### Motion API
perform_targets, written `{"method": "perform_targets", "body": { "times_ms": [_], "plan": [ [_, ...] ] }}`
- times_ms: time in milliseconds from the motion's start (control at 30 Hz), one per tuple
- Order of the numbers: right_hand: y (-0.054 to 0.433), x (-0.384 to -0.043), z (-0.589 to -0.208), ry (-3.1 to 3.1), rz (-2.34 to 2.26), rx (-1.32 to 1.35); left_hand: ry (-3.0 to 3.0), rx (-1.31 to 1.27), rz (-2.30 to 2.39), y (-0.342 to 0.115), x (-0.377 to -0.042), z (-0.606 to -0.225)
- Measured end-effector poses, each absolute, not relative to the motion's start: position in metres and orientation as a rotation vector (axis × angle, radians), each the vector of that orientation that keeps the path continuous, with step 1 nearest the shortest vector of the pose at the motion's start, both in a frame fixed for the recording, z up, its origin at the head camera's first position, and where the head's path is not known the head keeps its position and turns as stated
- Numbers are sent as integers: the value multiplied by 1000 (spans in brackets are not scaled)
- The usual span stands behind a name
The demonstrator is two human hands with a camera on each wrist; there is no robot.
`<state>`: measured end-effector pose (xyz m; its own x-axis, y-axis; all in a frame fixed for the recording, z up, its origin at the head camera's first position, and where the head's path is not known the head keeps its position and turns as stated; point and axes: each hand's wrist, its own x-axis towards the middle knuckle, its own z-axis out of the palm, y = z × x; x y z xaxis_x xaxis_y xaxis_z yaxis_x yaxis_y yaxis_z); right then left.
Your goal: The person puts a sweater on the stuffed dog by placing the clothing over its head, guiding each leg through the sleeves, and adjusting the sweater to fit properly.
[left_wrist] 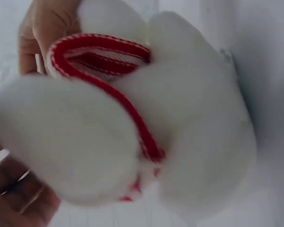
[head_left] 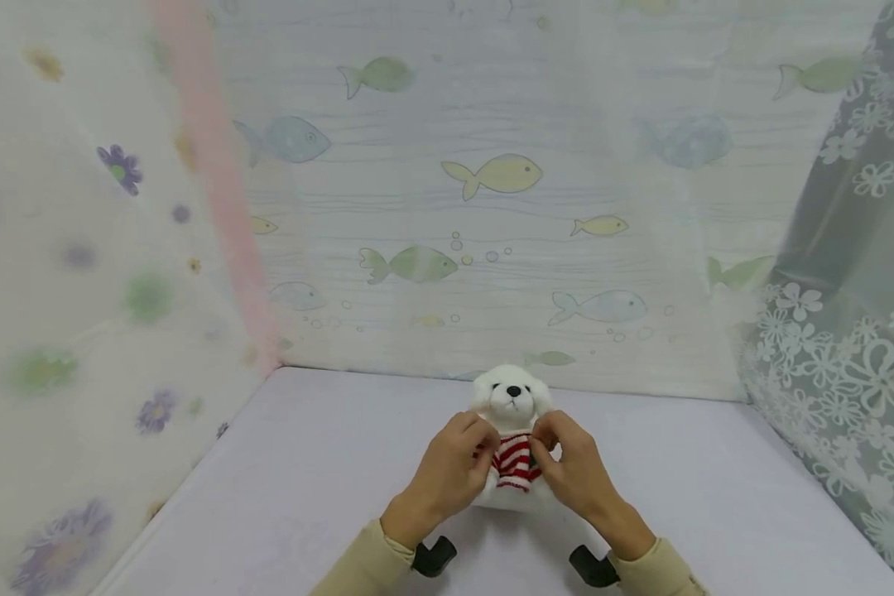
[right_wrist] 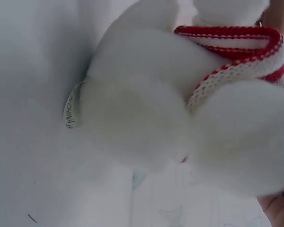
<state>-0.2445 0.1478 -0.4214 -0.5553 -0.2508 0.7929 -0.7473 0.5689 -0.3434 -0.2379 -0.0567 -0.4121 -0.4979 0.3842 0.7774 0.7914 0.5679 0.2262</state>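
Note:
A white plush toy (head_left: 510,397) with a black nose sits upright on the table, facing the head camera. It wears a red-and-white striped knit sweater (head_left: 516,459). My left hand (head_left: 447,463) pinches the sweater's left edge, as seen in the head view. Opposite it, the fingers and thumb of my right hand (head_left: 577,468) pinch the other edge. Between the toy's body and the lifted sweater hem (left_wrist: 102,40), a gap shows in the left wrist view. The plush limb (right_wrist: 246,137) hides part of my right hand in the right wrist view.
The toy rests on a white-covered table (head_left: 343,447). Behind it hangs a fish-print curtain (head_left: 417,331), with a flower-print curtain (head_left: 119,331) at left and a lace one (head_left: 849,397) at right. A sewn-in label (right_wrist: 69,111) sticks out at the toy's base.

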Motion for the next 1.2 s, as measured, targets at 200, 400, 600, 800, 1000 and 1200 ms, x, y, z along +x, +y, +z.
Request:
{"method": "perform_targets", "body": {
  "times_ms": [200,400,600,800,1000,1200],
  "plan": [
    [147,-241,-421,-2162,965,908,-2182,-991,-679,-55,-234,-410],
    [146,-240,-425,-2259,947,939,-2300,-944,-603,-58,-233,-410],
    [144,-241,-426,-2302,875,949,-2374,-942,-587,-61,-233,-408],
    [147,-240,-426,-2403,731,954,-2490,-980,-531,-66,-234,-409],
    [148,-240,-425,-2402,696,983,-2494,-994,-518,-67,-236,-410],
    [148,-241,-426,-2387,680,997,-2480,-1003,-542,-68,-237,-410]
  ]
}}
